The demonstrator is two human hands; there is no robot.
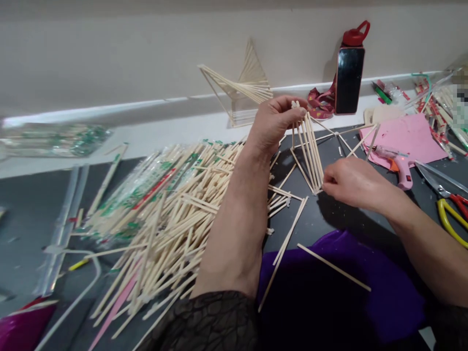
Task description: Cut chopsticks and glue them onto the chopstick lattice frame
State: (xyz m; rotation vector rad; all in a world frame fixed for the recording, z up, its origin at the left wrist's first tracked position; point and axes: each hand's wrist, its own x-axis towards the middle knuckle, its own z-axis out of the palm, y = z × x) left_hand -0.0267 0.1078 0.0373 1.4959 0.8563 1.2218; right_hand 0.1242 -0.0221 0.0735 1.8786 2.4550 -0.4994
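My left hand (277, 119) is closed around the top of a frame of thin wooden sticks (309, 151), where whitish glue lumps show between the fingers. The sticks fan downward from there to a lower edge near the dark tabletop. At that lower right corner, my right hand (353, 181) pinches the stick ends; its fingertips are partly hidden. Behind the held frame, more joined sticks (336, 134) lie on the table. A pink glue gun (400, 168) rests to the right of my right hand. A finished-looking twisted stick structure (252, 83) leans near the wall.
A large pile of loose sticks (183, 219) and plastic-wrapped sticks (135, 190) covers the left side. A phone (350, 80) leans on a red-lidded bottle (354, 36). Pliers with yellow-and-red handles (444, 207), pink foam (426, 136) and purple cloth (336, 243) lie around.
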